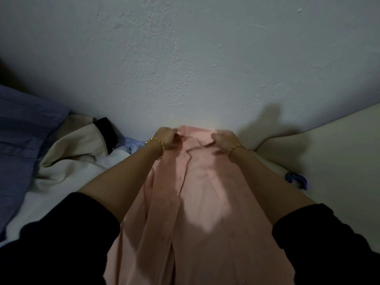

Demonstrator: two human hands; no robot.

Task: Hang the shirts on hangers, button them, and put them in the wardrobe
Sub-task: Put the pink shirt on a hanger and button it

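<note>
Both hands hold the pink shirt (197, 202) up in front of the wall (205, 58). The left hand (165, 138) and right hand (225, 138) each grip one side of its collar end, fingers curled into the cloth. The shirt hangs open between the forearms. A blue striped shirt (22, 130) and a beige garment (76, 147) lie heaped to the left.
</note>
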